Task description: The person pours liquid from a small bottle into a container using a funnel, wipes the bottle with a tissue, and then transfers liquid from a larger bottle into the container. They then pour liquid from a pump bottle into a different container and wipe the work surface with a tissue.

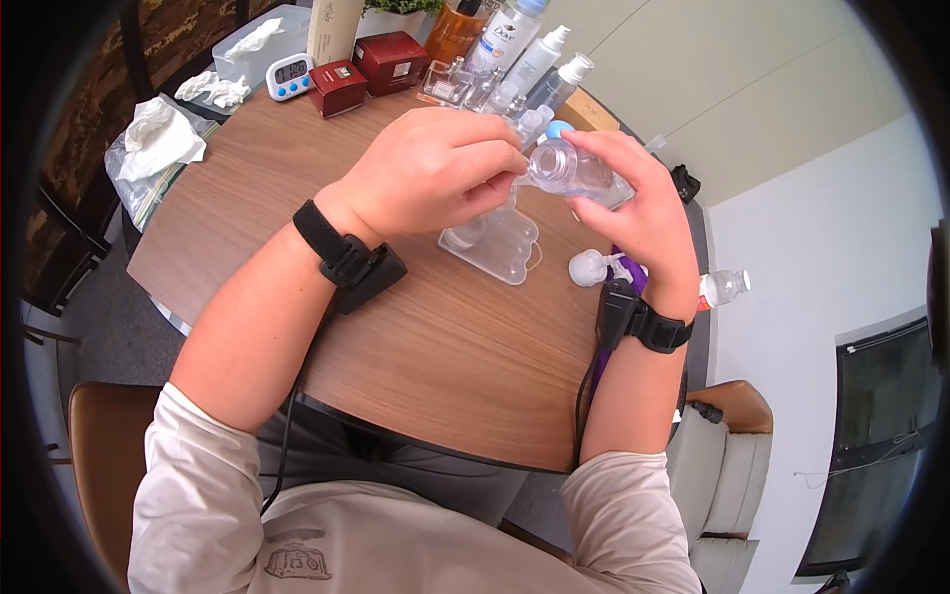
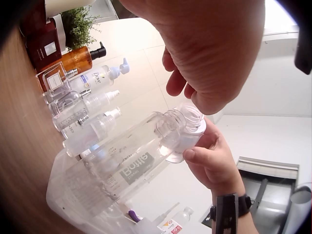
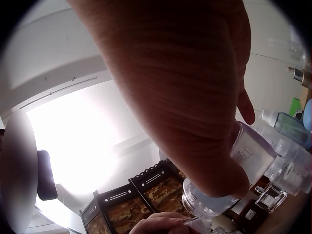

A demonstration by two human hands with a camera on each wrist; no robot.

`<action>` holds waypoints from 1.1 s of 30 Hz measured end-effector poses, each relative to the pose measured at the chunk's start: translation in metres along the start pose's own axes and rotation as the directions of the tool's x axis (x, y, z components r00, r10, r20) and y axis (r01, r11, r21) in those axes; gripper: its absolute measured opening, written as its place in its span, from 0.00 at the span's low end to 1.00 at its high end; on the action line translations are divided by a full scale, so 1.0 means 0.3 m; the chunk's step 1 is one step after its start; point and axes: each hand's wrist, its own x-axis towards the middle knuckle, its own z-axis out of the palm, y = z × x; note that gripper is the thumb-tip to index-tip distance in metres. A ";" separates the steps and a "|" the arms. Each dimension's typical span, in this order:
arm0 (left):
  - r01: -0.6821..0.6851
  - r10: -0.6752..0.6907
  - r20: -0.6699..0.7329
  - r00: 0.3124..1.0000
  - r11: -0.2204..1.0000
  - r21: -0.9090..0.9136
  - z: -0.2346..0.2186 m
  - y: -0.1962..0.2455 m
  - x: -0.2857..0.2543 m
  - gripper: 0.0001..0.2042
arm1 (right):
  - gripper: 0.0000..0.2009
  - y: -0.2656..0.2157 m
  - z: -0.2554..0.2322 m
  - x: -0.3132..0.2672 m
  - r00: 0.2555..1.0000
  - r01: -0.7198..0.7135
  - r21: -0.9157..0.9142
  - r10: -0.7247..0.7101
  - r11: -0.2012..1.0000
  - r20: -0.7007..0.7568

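My right hand [image 1: 638,193] grips a clear bottle [image 1: 564,170], tilted with its threaded mouth towards my left hand [image 1: 430,163]. The left hand's fingers are curled and pinch a small clear piece [image 3: 197,225] right at that mouth; I cannot tell what kind of piece it is. Just below, in the left wrist view, rises a taller clear bottle [image 2: 124,163] lettered "Bottle", its open neck overlapping the held bottle's mouth. Under the hands lies a clear scalloped plastic tray [image 1: 505,259]. A white pump top [image 1: 588,267] lies near my right wrist.
Along the far edge stand a Dove pump bottle [image 1: 503,42], other pump bottles, perfume bottles [image 2: 54,80], dark red boxes [image 1: 391,61] and a digital timer [image 1: 289,76]. Crumpled tissues [image 1: 163,144] are at the left. A small labelled bottle [image 1: 727,287] lies beyond my right wrist.
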 end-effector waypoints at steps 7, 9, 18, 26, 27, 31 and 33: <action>0.000 0.000 0.003 1.000 1.000 -0.010 -0.001 0.001 0.002 0.10 | 0.30 -0.002 -0.001 0.000 1.000 -0.005 -0.001 0.005 1.000 0.002; 0.000 0.000 0.001 1.000 1.000 -0.011 0.000 0.000 0.002 0.10 | 0.30 -0.001 -0.001 0.001 1.000 0.001 0.005 -0.001 1.000 -0.001; 0.005 -0.005 0.001 1.000 1.000 -0.002 -0.001 0.001 0.001 0.10 | 0.30 -0.004 -0.001 0.000 1.000 0.007 0.001 -0.007 1.000 -0.006; 0.005 -0.005 0.004 1.000 1.000 -0.011 -0.004 0.002 0.002 0.10 | 0.30 -0.001 -0.001 0.001 1.000 0.014 0.007 -0.014 1.000 -0.003; 0.004 -0.004 0.000 1.000 1.000 -0.009 -0.003 0.002 0.002 0.10 | 0.30 -0.001 -0.001 0.000 1.000 0.010 0.006 -0.010 1.000 -0.005; 0.000 0.000 -0.004 1.000 1.000 -0.009 -0.001 0.000 0.001 0.10 | 0.30 0.000 -0.001 0.001 1.000 0.017 0.000 -0.017 1.000 -0.009; 0.000 0.000 -0.005 1.000 1.000 -0.011 -0.001 0.000 0.002 0.10 | 0.30 0.001 0.000 0.001 1.000 0.022 0.000 -0.022 1.000 -0.011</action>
